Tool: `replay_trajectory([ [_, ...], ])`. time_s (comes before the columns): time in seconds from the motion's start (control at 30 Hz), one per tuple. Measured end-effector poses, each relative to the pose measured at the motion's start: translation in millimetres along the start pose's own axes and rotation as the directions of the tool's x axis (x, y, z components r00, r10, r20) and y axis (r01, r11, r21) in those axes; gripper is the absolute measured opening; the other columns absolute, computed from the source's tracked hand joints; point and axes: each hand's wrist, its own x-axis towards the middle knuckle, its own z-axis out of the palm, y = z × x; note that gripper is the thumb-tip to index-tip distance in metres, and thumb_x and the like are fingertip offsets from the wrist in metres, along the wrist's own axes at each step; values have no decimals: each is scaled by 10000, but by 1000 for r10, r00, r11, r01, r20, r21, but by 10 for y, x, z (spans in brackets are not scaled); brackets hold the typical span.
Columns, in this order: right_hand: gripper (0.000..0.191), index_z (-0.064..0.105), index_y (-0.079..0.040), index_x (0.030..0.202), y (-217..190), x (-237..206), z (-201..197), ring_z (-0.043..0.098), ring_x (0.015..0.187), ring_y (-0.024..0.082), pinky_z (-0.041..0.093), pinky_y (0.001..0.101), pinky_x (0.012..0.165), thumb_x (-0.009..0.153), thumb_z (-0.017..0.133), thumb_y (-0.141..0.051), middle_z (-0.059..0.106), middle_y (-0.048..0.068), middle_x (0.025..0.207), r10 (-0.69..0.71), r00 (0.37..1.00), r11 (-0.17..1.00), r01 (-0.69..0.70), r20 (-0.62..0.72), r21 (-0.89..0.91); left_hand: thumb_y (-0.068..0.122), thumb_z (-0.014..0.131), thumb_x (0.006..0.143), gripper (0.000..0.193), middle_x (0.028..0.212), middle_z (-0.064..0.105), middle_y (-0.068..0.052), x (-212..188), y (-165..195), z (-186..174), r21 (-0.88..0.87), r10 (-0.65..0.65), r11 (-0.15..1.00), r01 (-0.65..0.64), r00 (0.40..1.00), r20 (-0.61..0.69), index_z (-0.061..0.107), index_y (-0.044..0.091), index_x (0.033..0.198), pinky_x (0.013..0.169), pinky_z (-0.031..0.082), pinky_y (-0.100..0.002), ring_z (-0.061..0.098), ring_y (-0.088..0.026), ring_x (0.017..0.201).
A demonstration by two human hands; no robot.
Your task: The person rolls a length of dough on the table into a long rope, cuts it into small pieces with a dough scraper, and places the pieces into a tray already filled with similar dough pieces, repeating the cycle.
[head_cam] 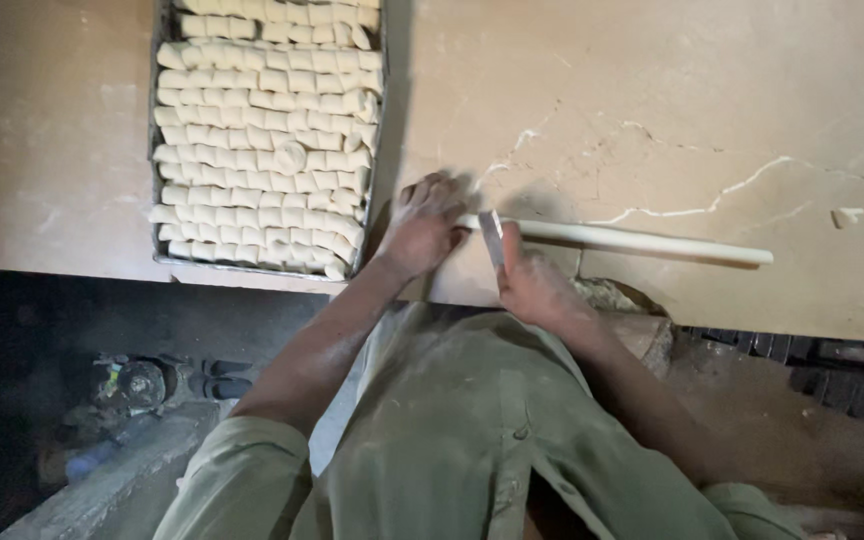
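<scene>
A long thin rope of pale dough (642, 241) lies across the beige stone worktop (652, 90), reaching from the middle toward the right. My right hand (530, 282) grips a flat metal blade (492, 238) set upright against the rope's left end. My left hand (424, 224) rests palm down on the worktop just left of the blade, fingers spread over the rope's end. To the left, a metal tray (155, 150) holds several rows of small cut dough pieces (262, 140).
A cracked, chipped patch shows in the worktop's near edge (612, 295) beside my right hand. A small dough scrap (845, 215) lies far right. Below the counter are a dark floor, a round jar-like object (137, 382) and a black ridged strip (822, 358).
</scene>
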Motion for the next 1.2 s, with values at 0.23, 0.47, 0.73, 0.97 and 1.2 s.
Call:
replay_trajectory([
  [0.23, 705, 155, 58, 1439, -162, 297, -37, 635, 770, 572, 492, 649, 688, 890, 581, -61, 642, 376, 850, 3, 984, 998, 7, -180, 54, 239, 773, 782, 357, 1391, 545, -109, 14, -59, 39, -19, 27, 999, -27, 1000, -12, 756, 136, 1124, 1114, 343, -567, 401, -362, 1413],
  [0.47, 553, 251, -13, 1360, 94, 120, -216, 653, 821, 565, 492, 651, 729, 904, 560, -63, 667, 365, 863, 95, 990, 995, -95, -100, 4, 303, 826, 769, 333, 1342, 549, -88, 193, 74, 140, -24, 121, 992, -123, 990, -71, 757, 166, 1064, 1099, 329, -598, 411, -383, 1365],
  [0.73, 714, 111, -22, 1464, 335, -46, -309, 660, 831, 558, 509, 632, 740, 929, 576, -111, 667, 366, 903, 268, 961, 963, -268, -74, 10, 345, 810, 757, 382, 1420, 509, -127, 327, 284, 246, -13, 193, 981, -194, 980, -44, 749, 139, 1073, 1117, 276, -600, 378, -402, 1371],
  [0.97, 890, 84, 41, 1434, 682, -207, -384, 604, 928, 651, 520, 659, 757, 781, 677, -80, 589, 469, 962, -128, 934, 992, 124, -334, -32, 407, 788, 776, 495, 1417, 476, -137, 498, 494, 416, 4, 180, 984, -180, 984, 9, 745, 193, 1220, 1136, 220, -642, 307, -435, 1410],
  [1.2, 710, 137, -31, 1468, 992, -351, -498, 664, 853, 553, 524, 621, 748, 918, 579, -103, 661, 363, 927, 309, 941, 951, -306, -135, 48, 445, 777, 798, 592, 1383, 470, -156, 650, 705, 592, 28, 149, 988, -151, 986, 72, 706, 166, 1316, 1152, 175, -712, 275, -476, 1415],
])
